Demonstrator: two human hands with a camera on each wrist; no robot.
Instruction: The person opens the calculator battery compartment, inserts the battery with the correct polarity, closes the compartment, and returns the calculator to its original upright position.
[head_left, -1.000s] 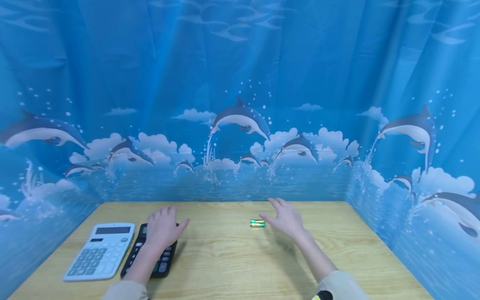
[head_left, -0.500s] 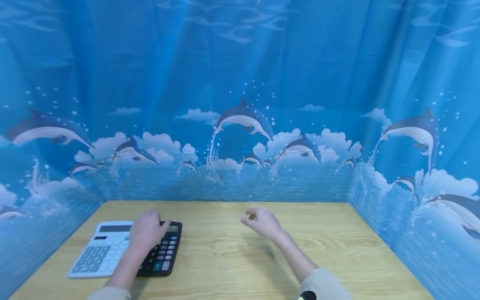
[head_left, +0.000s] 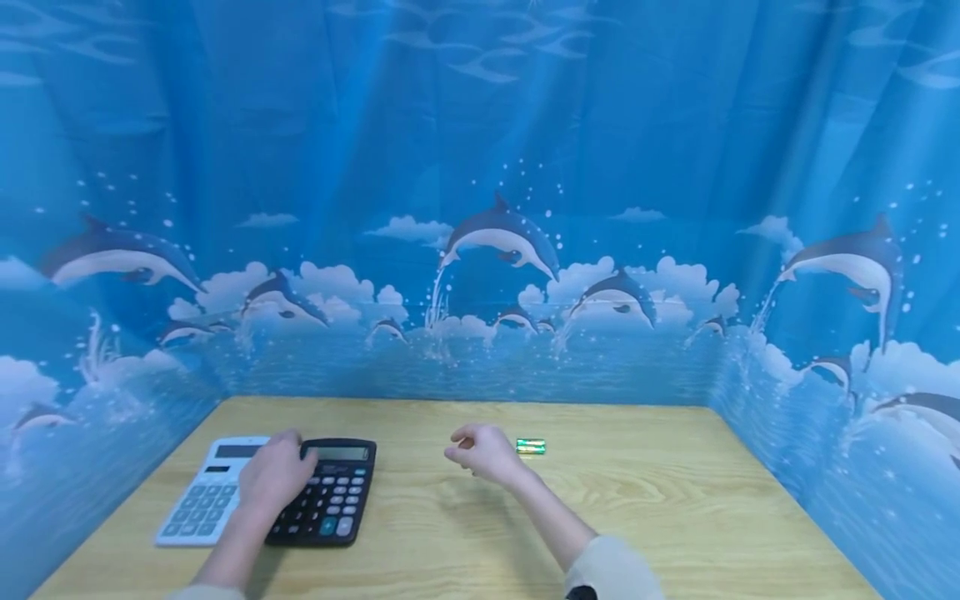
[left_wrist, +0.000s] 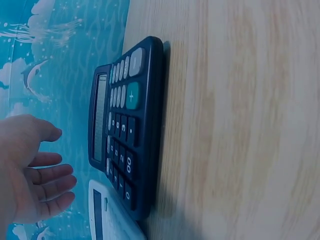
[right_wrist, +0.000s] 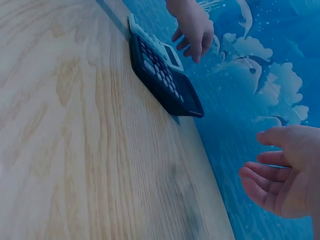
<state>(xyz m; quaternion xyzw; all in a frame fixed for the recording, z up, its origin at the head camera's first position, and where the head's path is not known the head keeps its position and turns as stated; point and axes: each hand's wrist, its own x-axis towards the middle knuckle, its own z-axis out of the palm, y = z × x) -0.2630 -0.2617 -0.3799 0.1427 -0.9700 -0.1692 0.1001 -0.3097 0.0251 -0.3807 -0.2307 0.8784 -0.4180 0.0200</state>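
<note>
My left hand [head_left: 276, 475] hovers over the two calculators, its fingers loosely bent with nothing in them, as the left wrist view shows. Beneath it lie a black calculator [head_left: 347, 492] with a teal plus key and, to its left, a white calculator [head_left: 198, 504], partly hidden by the hand and forearm. My right hand [head_left: 486, 454] is raised above the middle of the table; its fingers [right_wrist: 267, 172] are loosely curved and hold nothing. Just right of that hand, a pair of green and gold batteries [head_left: 531, 447] lies side by side on the wood.
The wooden table [head_left: 675, 500] runs back to a blue curtain [head_left: 480, 358] printed with dolphins and clouds. This curtain also closes in the left and right sides.
My right hand has moved left, passing over the batteries, which stay on the table. My left hand has shifted left from the black calculator towards the white one.
</note>
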